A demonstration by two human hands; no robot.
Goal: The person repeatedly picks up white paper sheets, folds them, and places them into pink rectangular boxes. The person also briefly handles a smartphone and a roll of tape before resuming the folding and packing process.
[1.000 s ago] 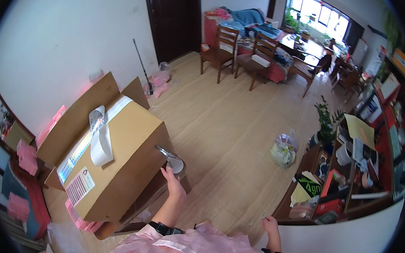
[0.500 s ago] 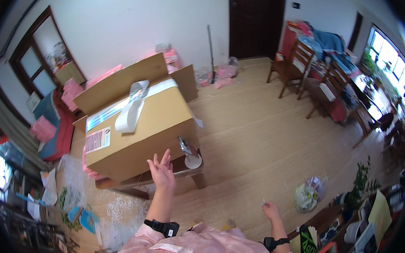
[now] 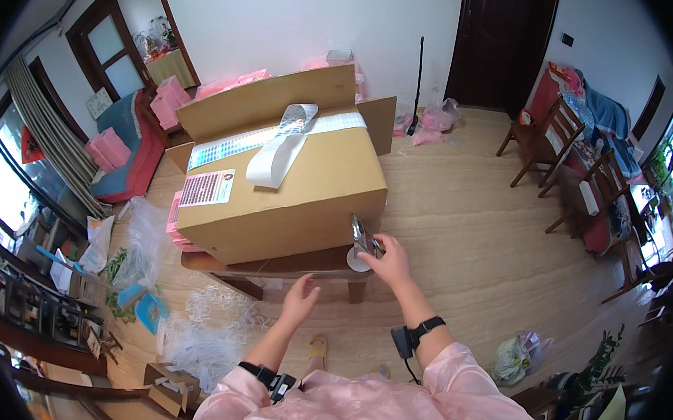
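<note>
A large brown cardboard box sits on a low wooden table, one flap standing up at its far side. Across its top lies a loose white strip with a clear, shiny end. At the table's near right corner a shiny dark slab-like thing leans above a white round disc; its kind is unclear. My right hand closes its fingers on the slab's right edge. My left hand hangs before the table, fingers apart and loosely bent, holding nothing visible.
Shredded white packing and a blue dustpan lie on the floor at left. Pink packages rest on and around the sofa. Wooden chairs stand at right, beyond a filled plastic bag.
My right hand has moved from low on the right up to the shiny slab. My left hand has dropped away from the box, its fingers less spread. The view has turned left.
</note>
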